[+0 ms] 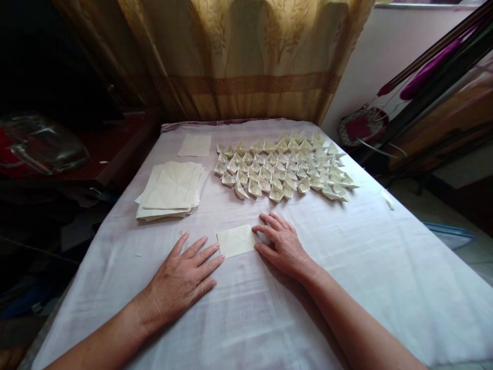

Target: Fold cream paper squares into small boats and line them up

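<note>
Extends two forearms (110, 329) from near to one folded paper (236, 241), flat on pale cloth (385, 288). Lays left hand (179, 280) palm-down, fingers spread, tips at the paper's left edge; sets right hand (283, 246) at the right edge, fingers bent, slightly parted. Shows one sheet stack (171, 187) and one lone sheet (195, 145) far left, dozens of paper boats (254, 188) far right, one golden curtain (239, 51) beyond.

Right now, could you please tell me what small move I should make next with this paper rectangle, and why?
I would probably steady the paper rectangle with your left hand and lift its right edge with your right hand: it lies flat between them, one at each end, whereas the folded paper shapes beyond it are raised.
</note>
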Motion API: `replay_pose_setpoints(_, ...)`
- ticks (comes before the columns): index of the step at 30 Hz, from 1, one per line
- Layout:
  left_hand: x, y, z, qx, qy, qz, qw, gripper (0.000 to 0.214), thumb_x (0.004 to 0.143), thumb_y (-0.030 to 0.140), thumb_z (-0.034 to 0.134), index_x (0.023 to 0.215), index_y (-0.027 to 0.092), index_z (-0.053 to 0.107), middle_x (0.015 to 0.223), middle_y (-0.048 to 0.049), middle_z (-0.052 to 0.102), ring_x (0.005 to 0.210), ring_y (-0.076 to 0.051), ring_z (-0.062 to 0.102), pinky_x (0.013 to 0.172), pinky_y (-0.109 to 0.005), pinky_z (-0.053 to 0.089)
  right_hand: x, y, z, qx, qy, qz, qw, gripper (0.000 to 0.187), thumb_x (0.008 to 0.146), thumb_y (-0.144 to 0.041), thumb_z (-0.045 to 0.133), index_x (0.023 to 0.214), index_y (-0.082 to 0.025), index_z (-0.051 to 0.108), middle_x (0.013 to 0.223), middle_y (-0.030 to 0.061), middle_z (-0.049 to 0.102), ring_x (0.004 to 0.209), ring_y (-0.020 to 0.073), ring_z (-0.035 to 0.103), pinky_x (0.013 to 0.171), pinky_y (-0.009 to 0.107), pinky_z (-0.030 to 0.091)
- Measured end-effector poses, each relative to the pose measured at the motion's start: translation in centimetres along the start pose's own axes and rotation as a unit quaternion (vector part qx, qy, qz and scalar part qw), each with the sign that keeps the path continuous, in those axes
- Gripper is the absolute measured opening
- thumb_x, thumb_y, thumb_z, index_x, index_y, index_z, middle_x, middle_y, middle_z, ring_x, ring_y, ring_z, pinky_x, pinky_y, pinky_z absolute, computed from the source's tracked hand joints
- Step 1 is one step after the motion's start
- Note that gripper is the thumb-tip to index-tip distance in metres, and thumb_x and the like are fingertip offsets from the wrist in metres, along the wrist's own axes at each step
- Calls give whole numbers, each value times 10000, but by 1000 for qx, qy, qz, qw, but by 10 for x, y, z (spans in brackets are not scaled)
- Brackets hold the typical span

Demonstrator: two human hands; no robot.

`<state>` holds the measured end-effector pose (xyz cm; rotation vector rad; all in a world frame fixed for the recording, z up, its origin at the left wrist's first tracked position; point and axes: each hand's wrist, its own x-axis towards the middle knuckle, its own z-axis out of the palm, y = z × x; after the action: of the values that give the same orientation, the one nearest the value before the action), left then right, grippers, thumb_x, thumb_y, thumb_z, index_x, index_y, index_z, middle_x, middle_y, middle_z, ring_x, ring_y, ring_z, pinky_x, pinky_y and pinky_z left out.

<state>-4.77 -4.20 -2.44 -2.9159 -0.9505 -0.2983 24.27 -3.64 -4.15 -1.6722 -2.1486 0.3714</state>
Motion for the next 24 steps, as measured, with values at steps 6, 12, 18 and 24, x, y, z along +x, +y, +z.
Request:
replay_pose_setpoints(6,6,-5,-4,-25,14,-1,1000,303,957,432,541,1203,293,650,1240,-1,695,1192,-236,573,1169,-454,164,1,2,3,0,14,-7,1000,332,814,-259,683,1145,-274,697,1420,98,552,1364,336,417,1074,586,344)
replay_pose_setpoints(12,31,-9,-12,-24,-18,13,999,179,925,296,596,1084,229,646,1047,-24,710,1010,-203,621,1124,-442,274,-2,6,8,5,78,-51,996,289,835,-251,661,1122,-234,696,1362,119,598,1318,314,478,1059,554,380)
replay_pose_setpoints(18,43,-7,-7,17,15,25,999,79,886,286,651,888,210,629,966,-27,707,949,-211,630,1072,-437,346,-13,-14,7,2,120,-132,984,187,901,-241,587,1049,-215,697,1215,105,678,1098,250,608,950,428,483)
replay_pose_setpoints(24,43,-7,3,42,58,54,996,150,966,230,519,869,180,623,851,-39,705,828,-198,640,988,-419,418,-16,-46,5,-41,32,-159,986,219,894,-175,560,1070,-217,683,1114,71,699,929,189,654,822,301,526)
